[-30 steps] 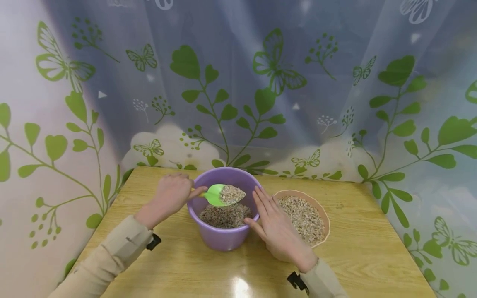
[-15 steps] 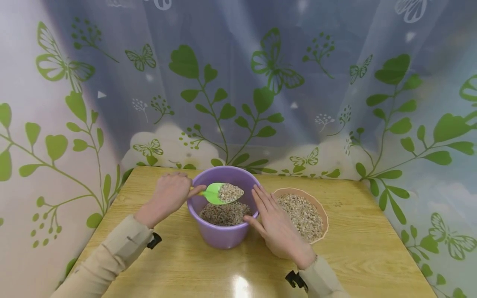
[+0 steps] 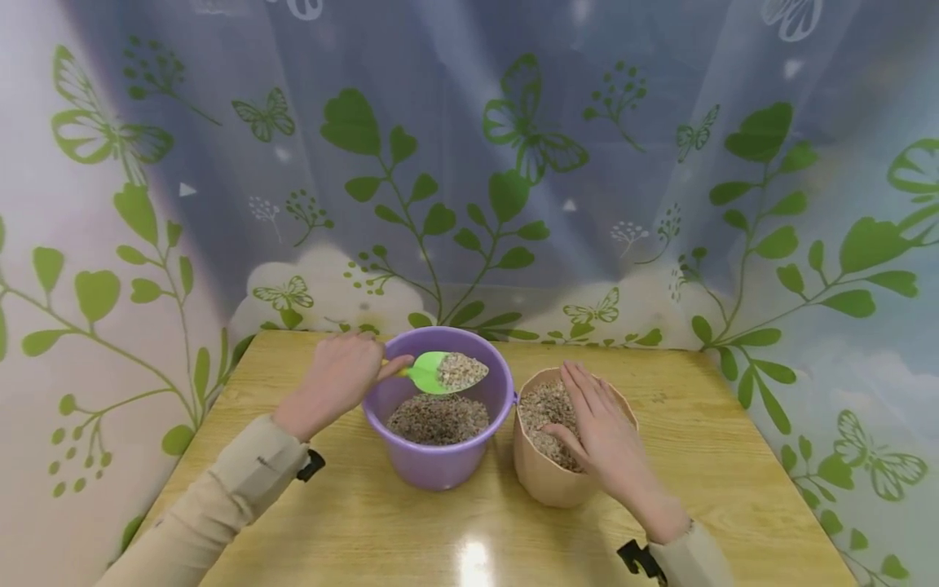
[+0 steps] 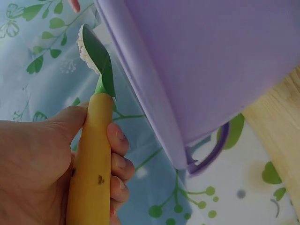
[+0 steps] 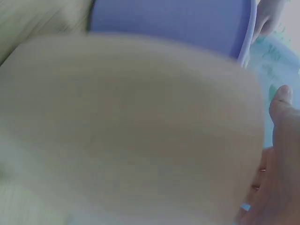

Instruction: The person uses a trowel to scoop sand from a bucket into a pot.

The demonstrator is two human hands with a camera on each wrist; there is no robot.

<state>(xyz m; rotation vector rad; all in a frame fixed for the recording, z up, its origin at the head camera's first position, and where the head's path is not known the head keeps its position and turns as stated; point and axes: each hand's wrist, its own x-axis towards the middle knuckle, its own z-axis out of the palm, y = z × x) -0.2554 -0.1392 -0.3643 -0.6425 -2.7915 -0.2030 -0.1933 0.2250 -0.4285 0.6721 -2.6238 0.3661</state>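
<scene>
My left hand (image 3: 333, 379) grips the yellow handle (image 4: 91, 159) of a small toy shovel. The shovel's green blade (image 3: 428, 373), heaped with pale gravel (image 3: 462, 371), hangs over the mouth of a purple bucket (image 3: 440, 465). Darker-looking gravel (image 3: 440, 420) covers the bucket's bottom. To the right stands a peach-coloured pot (image 3: 546, 483) filled with more gravel (image 3: 539, 412). Over that pot lies my right hand (image 3: 612, 444), fingers straight and thumb spread, hiding part of its rim. In the right wrist view the pot's blurred wall (image 5: 131, 131) fills most of the picture.
Both containers stand on a wood-grain table (image 3: 352, 530), close side by side. A curtain (image 3: 469, 147) printed with green leaves and butterflies hangs behind the table and along both sides. The bucket has a purple carrying handle (image 4: 215, 154).
My right hand has left the bucket's rim and moved right, over the peach pot, so more of the pot's front wall shows. The loaded shovel stays over the bucket. The head view shifted slightly.
</scene>
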